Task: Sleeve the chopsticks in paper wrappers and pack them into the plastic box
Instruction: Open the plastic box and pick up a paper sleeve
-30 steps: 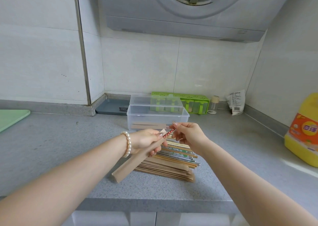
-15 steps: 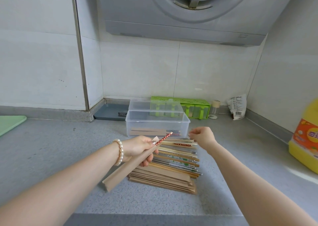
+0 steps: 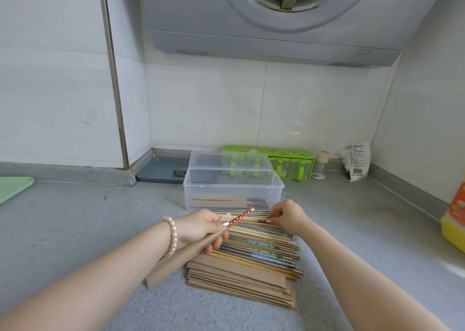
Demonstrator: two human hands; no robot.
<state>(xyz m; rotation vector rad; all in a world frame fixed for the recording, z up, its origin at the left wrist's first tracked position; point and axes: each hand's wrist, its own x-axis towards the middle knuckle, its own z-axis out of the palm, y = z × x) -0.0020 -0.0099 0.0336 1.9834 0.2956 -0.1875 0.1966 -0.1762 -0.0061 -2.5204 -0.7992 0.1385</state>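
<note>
My left hand [image 3: 201,230] grips a brown paper wrapper [image 3: 173,262] with a red-patterned chopstick [image 3: 241,216] sticking out of its far end. My right hand [image 3: 286,216] reaches down to the far side of the loose chopsticks [image 3: 266,250] and pinches the red-patterned end of one of them [image 3: 261,220]. The chopsticks lie on a stack of empty brown wrappers [image 3: 239,283]. Behind them stands the clear plastic box [image 3: 232,189], lid raised, with a few sleeved chopsticks inside.
A green spice rack [image 3: 284,159], a small jar [image 3: 320,164] and a white bag [image 3: 356,162] line the back wall. A yellow bottle [image 3: 454,220] stands at the right edge. A blue tray [image 3: 163,170] sits in the corner, a green board [image 3: 12,188] far left.
My right hand let go of the sleeved red chopstick, moved right and down to the pile, and now pinches another chopstick. My left hand keeps its hold on the wrapper.
</note>
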